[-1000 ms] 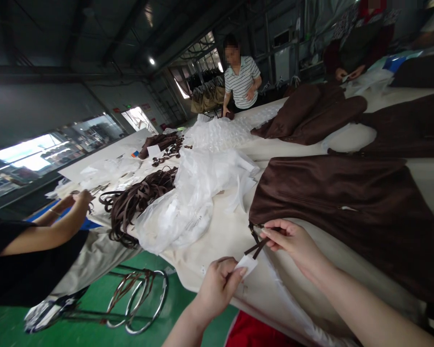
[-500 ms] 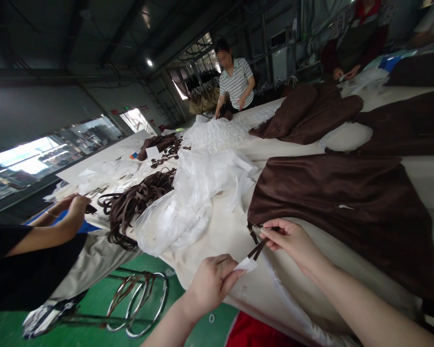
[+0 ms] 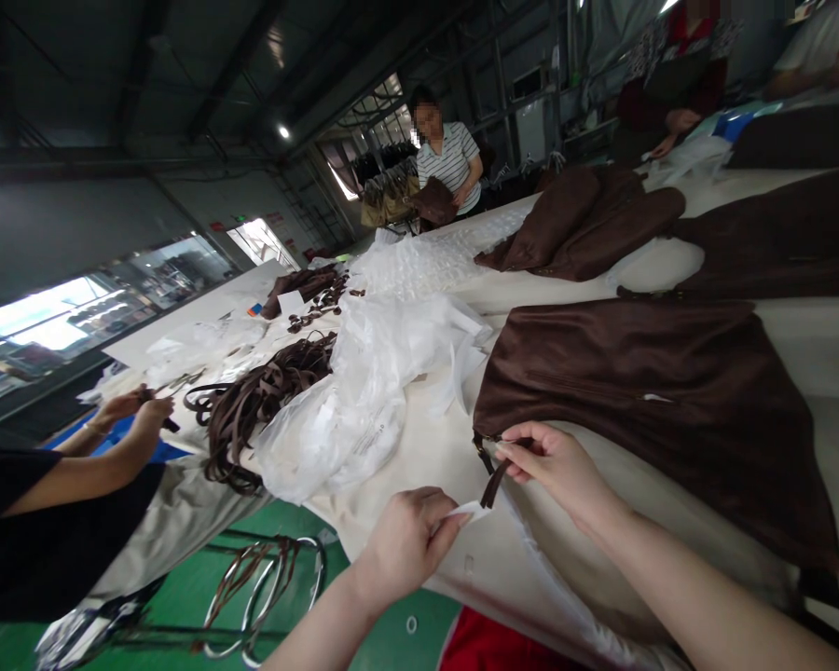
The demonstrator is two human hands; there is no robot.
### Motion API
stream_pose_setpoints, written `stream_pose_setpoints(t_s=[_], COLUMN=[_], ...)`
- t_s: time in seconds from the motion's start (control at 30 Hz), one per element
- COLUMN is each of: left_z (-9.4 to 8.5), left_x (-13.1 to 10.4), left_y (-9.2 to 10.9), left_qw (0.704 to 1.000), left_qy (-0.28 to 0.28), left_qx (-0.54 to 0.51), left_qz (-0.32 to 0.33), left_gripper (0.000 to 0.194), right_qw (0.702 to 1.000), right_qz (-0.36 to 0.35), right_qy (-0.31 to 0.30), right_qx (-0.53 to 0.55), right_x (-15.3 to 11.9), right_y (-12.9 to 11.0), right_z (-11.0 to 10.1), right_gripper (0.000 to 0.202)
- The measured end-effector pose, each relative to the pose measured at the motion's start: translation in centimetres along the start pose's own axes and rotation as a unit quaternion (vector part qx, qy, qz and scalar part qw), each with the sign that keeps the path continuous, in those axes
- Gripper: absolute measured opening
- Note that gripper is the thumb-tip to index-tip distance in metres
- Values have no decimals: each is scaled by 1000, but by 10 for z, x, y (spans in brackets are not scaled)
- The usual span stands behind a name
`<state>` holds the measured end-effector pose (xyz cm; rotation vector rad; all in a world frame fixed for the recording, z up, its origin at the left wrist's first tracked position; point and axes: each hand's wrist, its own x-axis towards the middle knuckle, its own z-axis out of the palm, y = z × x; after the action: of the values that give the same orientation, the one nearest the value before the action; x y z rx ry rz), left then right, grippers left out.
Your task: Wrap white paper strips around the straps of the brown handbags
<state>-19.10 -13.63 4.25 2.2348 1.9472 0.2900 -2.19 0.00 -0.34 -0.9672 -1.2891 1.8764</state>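
Note:
A dark brown garment (image 3: 643,382) lies flat on the cream-covered table, with a small metal buckle at its near left corner. Just below that corner, my right hand (image 3: 549,461) pinches a narrow brown strap (image 3: 493,485) between thumb and fingers. The strap's lower end meets a small white piece (image 3: 472,510), which my left hand (image 3: 412,540) holds between thumb and forefinger. Whether the white piece is paper or plastic I cannot tell.
Crumpled clear plastic (image 3: 342,419) and a heap of brown straps (image 3: 252,410) lie left of the garment. A person's hands (image 3: 136,415) work at the left edge. More brown garments (image 3: 580,224) lie behind; other people stand across the table.
The strap between my hands now looks narrower, its two strands closer together. The person across the table has lifted a brown item. The hands at the left have shifted slightly.

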Motion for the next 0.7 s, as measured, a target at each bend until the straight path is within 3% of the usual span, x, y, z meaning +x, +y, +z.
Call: stream_pose_setpoints(t_s=[0.5, 0.7], left_z=[2, 1], left_x=[-5, -3], left_y=[-11, -6], left_qw=[999, 997], left_qy=[0, -16], left_qx=[50, 70], left_qz=[-18, 14], left_gripper=[31, 30], right_qw=[1000, 1000], right_qz=[-2, 2], right_qy=[6, 4], right_qx=[28, 14], right_x=[0, 0], right_y=[-1, -1], right_z=[-2, 0], right_gripper=[32, 30])
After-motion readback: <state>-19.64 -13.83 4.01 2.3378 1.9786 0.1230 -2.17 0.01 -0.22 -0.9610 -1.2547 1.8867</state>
